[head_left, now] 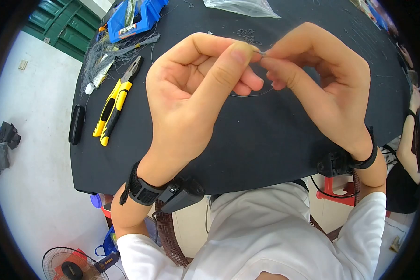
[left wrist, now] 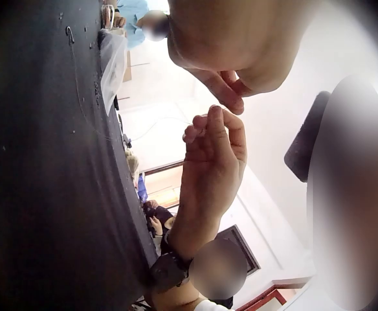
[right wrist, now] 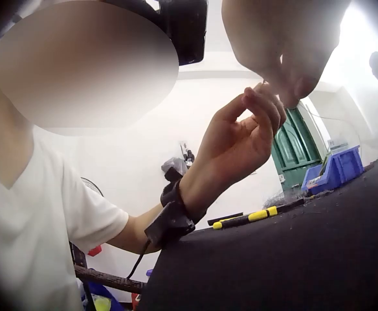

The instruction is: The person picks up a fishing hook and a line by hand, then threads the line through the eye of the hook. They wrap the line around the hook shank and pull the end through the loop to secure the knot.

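Above the black table (head_left: 266, 140), my left hand (head_left: 196, 93) and right hand (head_left: 322, 88) both pinch a thin wire (head_left: 262, 53) where they meet (twisting it, I judge), and next it wants a small, steady turn.

- Middle of the head view: the left hand (head_left: 196, 93) and the right hand (head_left: 326, 84) meet fingertip to fingertip, pinching a thin wire (head_left: 262, 53), so nothing passes between them.
- Below the hands, the black table (head_left: 266, 140) is open down to its near edge.
- Left of the frame: yellow pliers (head_left: 113, 106) and a black case (head_left: 76, 124) lie along the table's edge.
- Upper left: a wire tangle (head_left: 109, 51) and a blue bin (head_left: 135, 16) crowd that corner.
- Top centre: a plastic bag (head_left: 242, 7).
- Right edge: another person's arm (head_left: 413, 105).
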The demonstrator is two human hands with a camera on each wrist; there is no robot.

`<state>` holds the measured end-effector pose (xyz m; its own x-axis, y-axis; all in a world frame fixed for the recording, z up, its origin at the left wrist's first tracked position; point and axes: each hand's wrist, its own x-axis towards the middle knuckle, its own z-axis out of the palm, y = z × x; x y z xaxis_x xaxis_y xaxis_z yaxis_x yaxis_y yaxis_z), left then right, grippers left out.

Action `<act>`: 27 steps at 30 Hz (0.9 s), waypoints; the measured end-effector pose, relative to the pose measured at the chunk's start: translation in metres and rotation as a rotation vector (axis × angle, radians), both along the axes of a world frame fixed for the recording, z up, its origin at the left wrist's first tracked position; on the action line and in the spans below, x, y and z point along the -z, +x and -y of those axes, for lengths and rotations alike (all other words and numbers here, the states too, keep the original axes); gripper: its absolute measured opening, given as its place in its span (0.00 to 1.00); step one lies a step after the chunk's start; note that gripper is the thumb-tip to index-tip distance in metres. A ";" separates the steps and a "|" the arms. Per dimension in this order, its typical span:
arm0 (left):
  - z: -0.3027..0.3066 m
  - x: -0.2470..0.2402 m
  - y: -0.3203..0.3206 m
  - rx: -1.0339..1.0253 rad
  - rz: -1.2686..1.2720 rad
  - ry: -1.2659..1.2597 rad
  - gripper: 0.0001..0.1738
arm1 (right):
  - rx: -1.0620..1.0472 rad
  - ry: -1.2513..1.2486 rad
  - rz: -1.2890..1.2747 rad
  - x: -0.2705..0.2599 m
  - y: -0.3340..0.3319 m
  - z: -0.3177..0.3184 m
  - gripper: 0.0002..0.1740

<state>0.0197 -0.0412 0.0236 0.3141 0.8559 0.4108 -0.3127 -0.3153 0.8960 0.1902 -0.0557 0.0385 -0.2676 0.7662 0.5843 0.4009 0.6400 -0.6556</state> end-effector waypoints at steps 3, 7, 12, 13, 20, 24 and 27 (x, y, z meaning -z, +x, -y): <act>0.000 0.000 0.000 0.020 0.000 -0.004 0.12 | 0.002 0.007 0.009 0.000 0.002 0.000 0.02; -0.001 0.000 -0.002 0.044 -0.005 0.017 0.12 | 0.012 0.013 0.022 -0.002 0.003 0.001 0.02; -0.004 0.001 -0.004 0.016 -0.029 0.076 0.10 | -0.002 0.052 0.045 -0.001 0.005 0.000 0.03; -0.005 0.001 -0.004 -0.008 -0.037 0.117 0.10 | -0.007 0.077 0.022 0.002 0.005 -0.003 0.03; -0.006 0.000 -0.001 -0.090 -0.102 0.330 0.06 | -0.190 -0.334 -0.311 -0.007 0.001 0.002 0.05; -0.004 -0.003 -0.001 -0.103 -0.160 0.422 0.05 | -0.203 -0.315 -0.367 -0.002 0.001 0.003 0.05; -0.004 -0.003 -0.001 -0.107 -0.188 0.486 0.05 | -0.250 -0.330 -0.462 0.002 0.002 0.004 0.05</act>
